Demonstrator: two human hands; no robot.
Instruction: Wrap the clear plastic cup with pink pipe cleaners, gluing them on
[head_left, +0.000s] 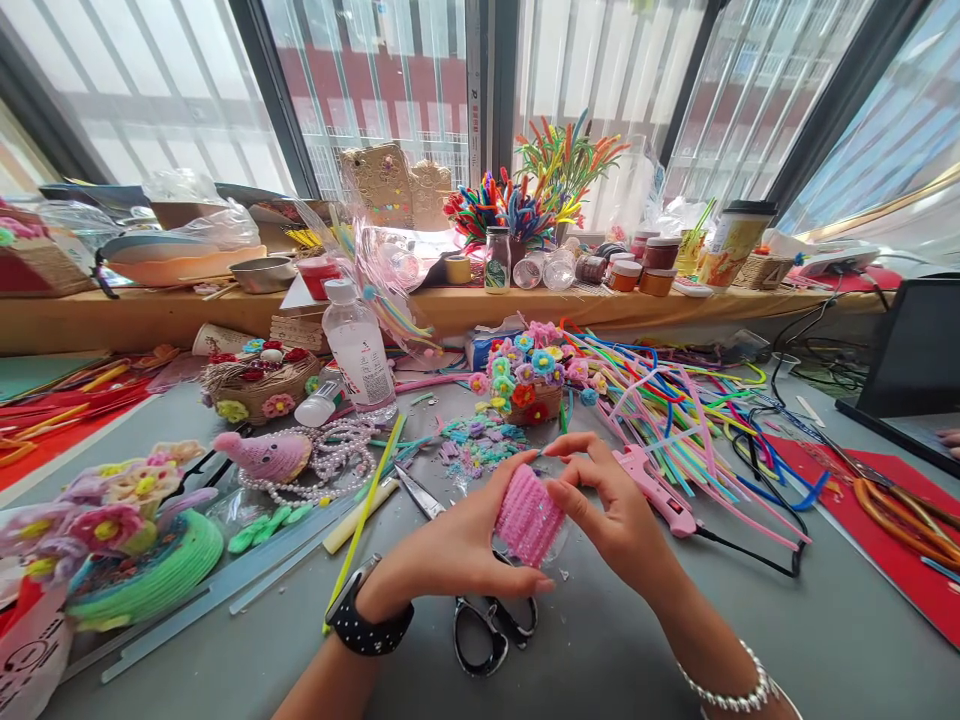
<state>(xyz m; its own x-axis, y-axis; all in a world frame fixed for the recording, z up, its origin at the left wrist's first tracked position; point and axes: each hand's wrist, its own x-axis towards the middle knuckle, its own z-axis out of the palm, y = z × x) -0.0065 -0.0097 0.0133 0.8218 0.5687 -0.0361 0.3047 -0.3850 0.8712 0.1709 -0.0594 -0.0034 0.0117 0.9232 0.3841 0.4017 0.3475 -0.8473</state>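
Observation:
Between my two hands is a small pink fuzzy piece (529, 515) with ridged rows, like wound pipe cleaner. My left hand (469, 540) holds it from the left, fingers behind it and thumb stretched out below. My right hand (606, 505) touches its upper right with the thumb; the fingers are bent, their tips near the top, and whether they pinch something small is unclear. Under my left hand lie scissors (480, 640) with black handles, blades pointing up and left. A pink glue gun (660, 490) rests just right of my right hand.
A flower-covered basket (540, 395) stands behind my hands, with small cut bits (484, 445) before it. Many coloured pipe cleaners (690, 400) spread rightward. A plastic bottle (360, 350), pearl strings (341, 455) and clear glue sticks (225, 580) are left. A laptop (911, 360) sits far right, another person's hand beside it.

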